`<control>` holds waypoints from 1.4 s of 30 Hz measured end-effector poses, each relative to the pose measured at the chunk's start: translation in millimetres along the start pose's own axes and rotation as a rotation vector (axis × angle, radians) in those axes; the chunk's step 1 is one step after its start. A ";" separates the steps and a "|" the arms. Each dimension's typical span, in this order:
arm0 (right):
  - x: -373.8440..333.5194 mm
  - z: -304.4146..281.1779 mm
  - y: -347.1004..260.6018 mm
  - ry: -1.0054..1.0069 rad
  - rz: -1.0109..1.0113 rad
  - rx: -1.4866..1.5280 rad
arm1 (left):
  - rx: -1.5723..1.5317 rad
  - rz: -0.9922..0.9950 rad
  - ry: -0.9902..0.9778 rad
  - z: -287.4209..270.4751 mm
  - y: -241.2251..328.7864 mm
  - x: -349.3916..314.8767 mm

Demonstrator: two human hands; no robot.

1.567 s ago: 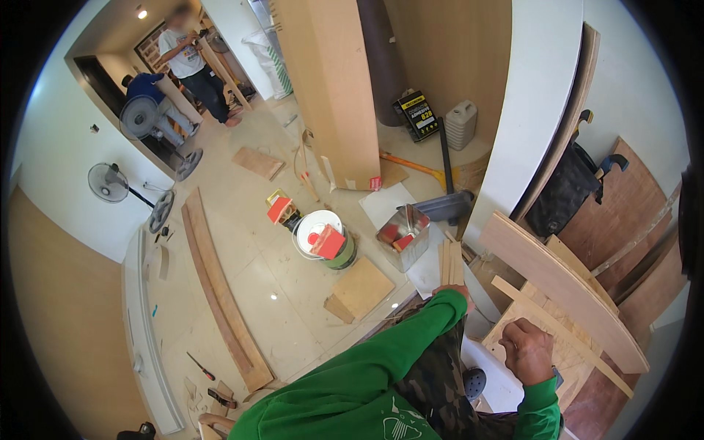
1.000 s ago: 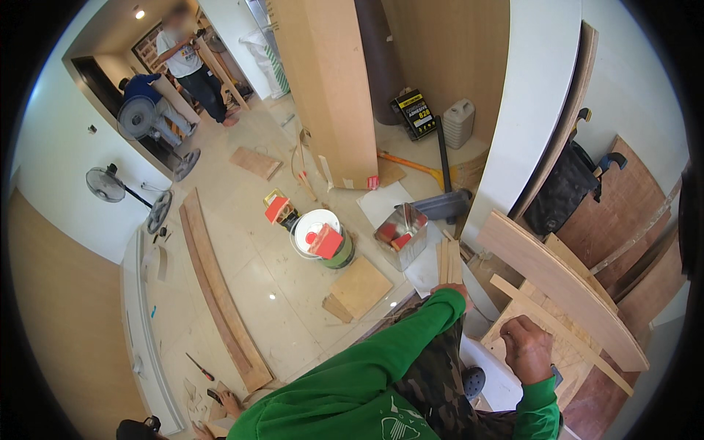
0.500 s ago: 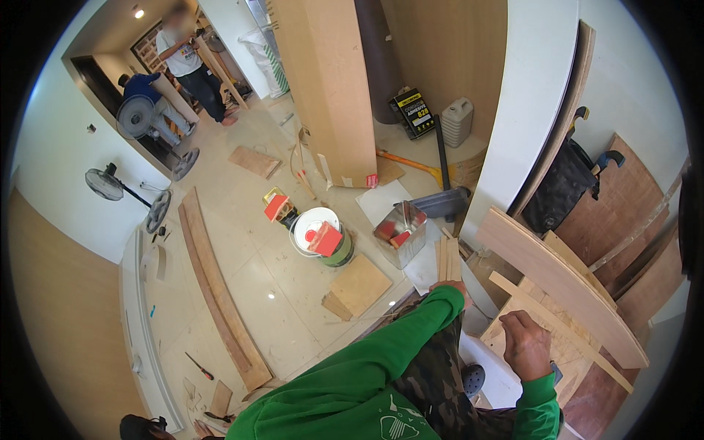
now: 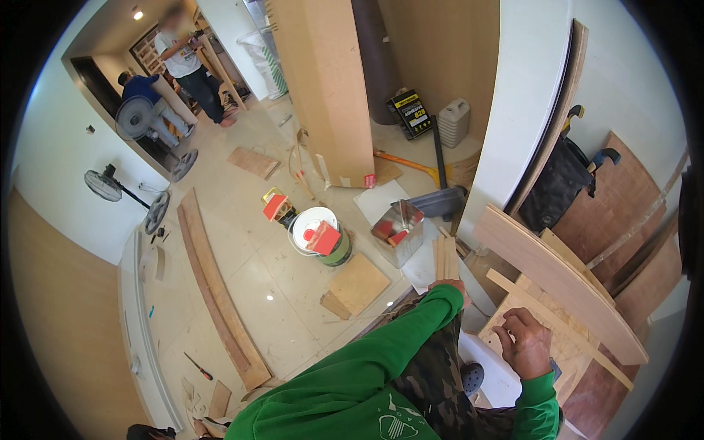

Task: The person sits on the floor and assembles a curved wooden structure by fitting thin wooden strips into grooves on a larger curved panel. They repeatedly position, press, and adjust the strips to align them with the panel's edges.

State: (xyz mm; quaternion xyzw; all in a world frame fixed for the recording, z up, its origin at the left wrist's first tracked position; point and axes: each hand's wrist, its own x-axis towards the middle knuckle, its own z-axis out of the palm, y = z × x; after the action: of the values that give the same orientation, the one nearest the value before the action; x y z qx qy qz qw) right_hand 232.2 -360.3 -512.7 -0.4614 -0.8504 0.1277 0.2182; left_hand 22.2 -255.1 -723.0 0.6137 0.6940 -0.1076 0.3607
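Observation:
My left hand (image 4: 452, 288) is closed at the near end of several thin wooden strips (image 4: 444, 257); the green sleeve hides part of it. My right hand (image 4: 529, 343) hovers over a wooden board (image 4: 524, 306), its fingers loosely bent and the thumb apart from them. Nothing shows between them. Just past this hand a long narrow wood strip (image 4: 561, 327) crosses the board. Behind that, a thick curved plywood piece (image 4: 561, 282) stands on edge.
An open metal tin (image 4: 398, 233) stands beyond the strips, left of a dustpan (image 4: 438, 203). Further left are a lidded bucket (image 4: 334, 248) and a square plywood piece (image 4: 359, 284). A long plank (image 4: 213, 293) lies on the floor. Two people (image 4: 194, 70) work far off near fans (image 4: 136, 117).
My right thumb and fingers have parted from a tighter curl. My left hand stays at the wooden strips. At the lower left, another person's head has dropped lower in the picture.

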 end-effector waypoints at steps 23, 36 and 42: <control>-0.7 5.2 4.5 0.002 0.017 0.007 | -0.003 -0.004 0.007 4.4 -2.3 6.2; 3.7 -1.5 1.2 -0.027 0.033 -0.027 | 0.035 0.050 0.053 8.1 -4.4 9.5; 2.9 0.4 0.1 -0.011 0.032 -0.024 | 0.009 0.035 0.033 4.8 -2.5 5.8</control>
State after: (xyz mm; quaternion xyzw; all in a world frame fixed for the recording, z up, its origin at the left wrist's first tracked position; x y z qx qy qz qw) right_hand 230.6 -357.8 -512.4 -0.4767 -0.8457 0.1233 0.2060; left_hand 21.7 -254.0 -730.9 0.6289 0.6886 -0.0945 0.3484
